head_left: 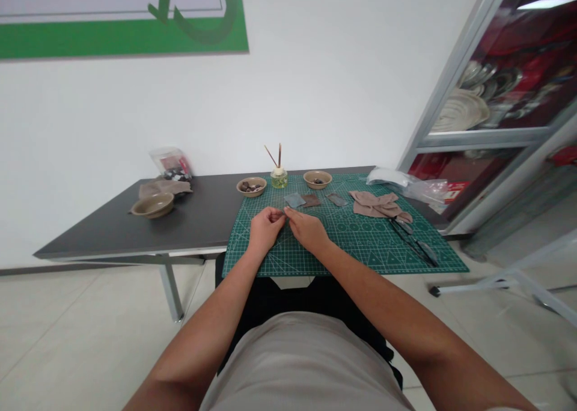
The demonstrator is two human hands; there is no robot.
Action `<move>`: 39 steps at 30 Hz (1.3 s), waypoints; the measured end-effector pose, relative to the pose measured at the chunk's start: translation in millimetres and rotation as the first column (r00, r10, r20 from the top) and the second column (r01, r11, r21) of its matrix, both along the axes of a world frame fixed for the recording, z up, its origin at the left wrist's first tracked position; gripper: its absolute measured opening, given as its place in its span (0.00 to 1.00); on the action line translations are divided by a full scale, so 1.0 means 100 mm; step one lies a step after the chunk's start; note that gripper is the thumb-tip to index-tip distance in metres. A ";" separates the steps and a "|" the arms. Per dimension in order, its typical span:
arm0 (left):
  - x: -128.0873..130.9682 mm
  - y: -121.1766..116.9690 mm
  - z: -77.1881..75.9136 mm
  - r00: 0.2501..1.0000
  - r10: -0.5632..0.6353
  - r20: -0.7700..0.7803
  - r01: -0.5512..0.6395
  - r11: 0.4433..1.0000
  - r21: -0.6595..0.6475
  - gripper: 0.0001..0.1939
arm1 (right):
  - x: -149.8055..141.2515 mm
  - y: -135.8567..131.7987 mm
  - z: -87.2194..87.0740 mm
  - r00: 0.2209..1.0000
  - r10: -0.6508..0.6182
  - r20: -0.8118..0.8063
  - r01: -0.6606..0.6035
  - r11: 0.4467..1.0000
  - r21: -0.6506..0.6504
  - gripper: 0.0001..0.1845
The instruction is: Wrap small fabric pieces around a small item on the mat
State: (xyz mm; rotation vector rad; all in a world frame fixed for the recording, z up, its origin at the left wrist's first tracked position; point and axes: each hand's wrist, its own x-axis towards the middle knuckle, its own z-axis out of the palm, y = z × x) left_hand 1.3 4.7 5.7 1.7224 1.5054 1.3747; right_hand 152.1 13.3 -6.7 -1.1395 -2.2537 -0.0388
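Observation:
My left hand [265,229] and my right hand [308,228] meet over the green cutting mat [356,243], fingertips pinched close together. A small dark thing shows between the fingertips, too small to name. Just beyond the hands lie a grey-blue square piece [294,200], a brown square piece [311,200] and a grey strip-like piece [336,199]. A tan bowl [244,193] with dark brown lumps stands behind my left hand. Another tan bowl [318,185], holding a few small dark items, stands farther back to the right.
A glass jar [279,178] with sticks stands by the wall. To the right lie a brown cloth [378,204], eyeglasses [412,243] and clear plastic bags [412,185]. On the left are a third tan bowl [153,206], another cloth [164,187] and a plastic container [171,163].

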 end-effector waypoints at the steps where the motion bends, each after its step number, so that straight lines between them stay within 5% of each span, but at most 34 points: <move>1: 0.00 0.00 -0.01 1.000 -0.010 0.007 0.010 1.000 0.001 0.06 | 0.00 0.00 0.00 1.000 -0.010 0.003 0.010 1.000 -0.004 0.22; 15: -0.04 0.01 -0.05 0.985 0.045 0.165 -0.047 0.999 0.008 0.09 | -0.11 -0.01 0.06 1.000 0.022 0.011 -0.022 1.000 -0.017 0.24; 39: -0.02 -0.07 -0.04 0.995 0.077 0.058 -0.080 0.996 0.048 0.06 | -0.13 -0.05 -0.02 0.997 0.072 -0.032 -0.071 0.997 0.015 0.24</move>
